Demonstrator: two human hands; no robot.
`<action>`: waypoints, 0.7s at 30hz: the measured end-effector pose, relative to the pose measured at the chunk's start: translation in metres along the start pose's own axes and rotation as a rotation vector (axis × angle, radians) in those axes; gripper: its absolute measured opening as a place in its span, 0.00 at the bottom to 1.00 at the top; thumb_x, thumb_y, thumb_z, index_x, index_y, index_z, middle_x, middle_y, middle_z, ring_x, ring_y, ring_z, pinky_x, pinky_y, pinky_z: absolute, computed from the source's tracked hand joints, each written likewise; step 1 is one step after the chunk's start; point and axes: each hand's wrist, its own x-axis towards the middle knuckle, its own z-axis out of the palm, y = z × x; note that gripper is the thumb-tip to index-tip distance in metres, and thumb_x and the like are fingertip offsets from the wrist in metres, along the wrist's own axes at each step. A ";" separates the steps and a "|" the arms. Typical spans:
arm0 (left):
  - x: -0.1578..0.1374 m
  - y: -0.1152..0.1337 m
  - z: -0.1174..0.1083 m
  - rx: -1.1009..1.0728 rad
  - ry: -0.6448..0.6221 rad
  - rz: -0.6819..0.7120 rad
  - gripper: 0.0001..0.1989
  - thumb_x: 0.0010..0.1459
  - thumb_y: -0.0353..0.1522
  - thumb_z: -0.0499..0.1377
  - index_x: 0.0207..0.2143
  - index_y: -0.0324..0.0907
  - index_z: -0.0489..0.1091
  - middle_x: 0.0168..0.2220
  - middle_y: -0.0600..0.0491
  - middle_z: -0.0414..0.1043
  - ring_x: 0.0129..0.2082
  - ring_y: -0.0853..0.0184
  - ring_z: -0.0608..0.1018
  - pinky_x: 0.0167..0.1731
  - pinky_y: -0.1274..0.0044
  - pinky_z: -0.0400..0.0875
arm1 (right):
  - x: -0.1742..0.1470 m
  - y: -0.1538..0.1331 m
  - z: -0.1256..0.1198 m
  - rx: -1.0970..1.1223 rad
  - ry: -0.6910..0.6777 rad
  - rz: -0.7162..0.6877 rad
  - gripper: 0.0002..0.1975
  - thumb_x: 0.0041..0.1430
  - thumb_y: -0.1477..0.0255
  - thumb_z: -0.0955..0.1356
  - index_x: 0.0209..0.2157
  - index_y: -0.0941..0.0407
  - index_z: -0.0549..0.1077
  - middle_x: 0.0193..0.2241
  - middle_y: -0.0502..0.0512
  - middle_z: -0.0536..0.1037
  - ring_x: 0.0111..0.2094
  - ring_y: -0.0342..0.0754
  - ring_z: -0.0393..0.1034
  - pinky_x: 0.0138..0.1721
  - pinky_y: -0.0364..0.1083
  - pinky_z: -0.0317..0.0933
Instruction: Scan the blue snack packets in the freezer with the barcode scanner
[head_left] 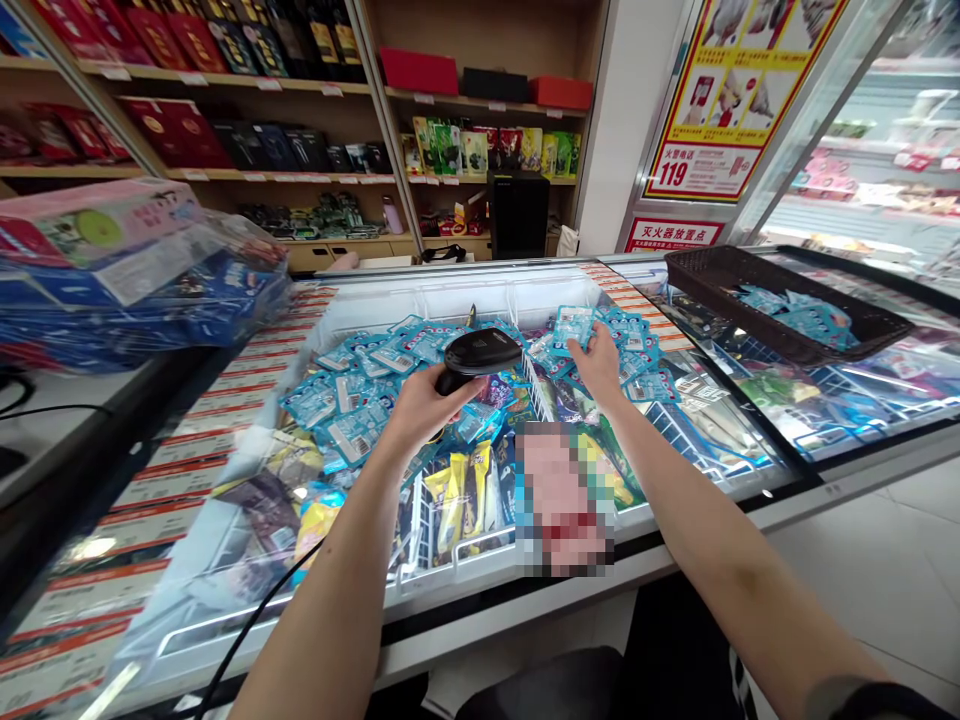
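My left hand (pixel 424 405) is wrapped round the handle of a black handheld barcode scanner (pixel 484 350), its head over the middle of the freezer's glass top. A thin black cable runs down beside my left forearm. To the right, my right hand (pixel 600 362) pinches a small light-blue packet (pixel 574 326) with a white label facing up. Many similar blue packets (pixel 360 405) lie spread on the glass to the left of the scanner. More blue packets (pixel 636 340) lie around and beyond my right hand. Frozen goods in yellow wrappers (pixel 465 495) show beneath the glass.
A dark brown basket (pixel 694 275) holding more blue packets sits on the freezer at the right. Plastic-wrapped boxes (pixel 135 265) are stacked at the left. Price labels (pixel 202 440) line the freezer's left side. Shelves of goods (pixel 487 105) stand behind, with a black box-shaped object (pixel 517 215).
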 end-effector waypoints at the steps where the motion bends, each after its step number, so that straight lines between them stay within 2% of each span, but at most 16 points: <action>1: 0.000 -0.001 -0.001 -0.003 0.006 0.000 0.21 0.49 0.50 0.62 0.29 0.41 0.69 0.17 0.55 0.67 0.17 0.68 0.70 0.18 0.77 0.59 | 0.002 0.005 -0.002 -0.041 0.019 0.006 0.24 0.60 0.62 0.63 0.53 0.61 0.63 0.33 0.60 0.76 0.36 0.57 0.71 0.40 0.53 0.63; 5: 0.001 -0.004 -0.003 -0.030 0.036 -0.023 0.22 0.48 0.51 0.63 0.29 0.40 0.69 0.17 0.55 0.66 0.16 0.68 0.69 0.18 0.77 0.58 | 0.008 0.018 -0.007 -0.128 0.064 0.013 0.26 0.62 0.62 0.61 0.57 0.64 0.63 0.42 0.68 0.76 0.44 0.62 0.70 0.44 0.56 0.62; 9: 0.002 -0.007 -0.005 -0.054 0.074 -0.049 0.22 0.47 0.50 0.64 0.31 0.40 0.69 0.18 0.56 0.67 0.16 0.68 0.71 0.18 0.78 0.60 | 0.008 0.019 -0.012 -0.240 0.065 0.003 0.25 0.61 0.65 0.61 0.57 0.64 0.66 0.43 0.69 0.76 0.46 0.63 0.68 0.47 0.58 0.60; 12: 0.002 -0.008 -0.006 -0.030 0.074 -0.070 0.23 0.47 0.50 0.64 0.33 0.39 0.70 0.19 0.55 0.68 0.17 0.66 0.73 0.18 0.78 0.61 | 0.003 0.013 -0.016 -0.377 0.101 -0.048 0.25 0.59 0.69 0.63 0.57 0.63 0.67 0.50 0.71 0.72 0.53 0.65 0.61 0.51 0.60 0.55; 16: 0.003 -0.009 -0.007 -0.008 0.096 -0.069 0.23 0.48 0.50 0.63 0.33 0.40 0.71 0.19 0.55 0.68 0.18 0.65 0.74 0.18 0.78 0.62 | -0.006 0.003 -0.014 -0.468 0.063 -0.176 0.22 0.61 0.72 0.62 0.56 0.57 0.69 0.58 0.66 0.66 0.57 0.63 0.55 0.55 0.62 0.49; 19: 0.003 -0.010 -0.007 0.013 0.133 -0.068 0.23 0.48 0.51 0.63 0.32 0.40 0.70 0.17 0.56 0.67 0.18 0.65 0.73 0.19 0.78 0.61 | -0.011 -0.001 -0.008 -0.471 -0.034 -0.320 0.17 0.64 0.68 0.62 0.50 0.54 0.75 0.56 0.61 0.70 0.56 0.60 0.57 0.59 0.62 0.43; 21: 0.004 -0.010 -0.008 0.036 0.161 -0.066 0.22 0.49 0.51 0.62 0.31 0.40 0.70 0.17 0.56 0.67 0.17 0.66 0.72 0.19 0.78 0.61 | -0.012 -0.002 -0.006 -0.472 -0.062 -0.342 0.16 0.65 0.65 0.62 0.46 0.54 0.77 0.53 0.61 0.73 0.55 0.59 0.59 0.61 0.63 0.40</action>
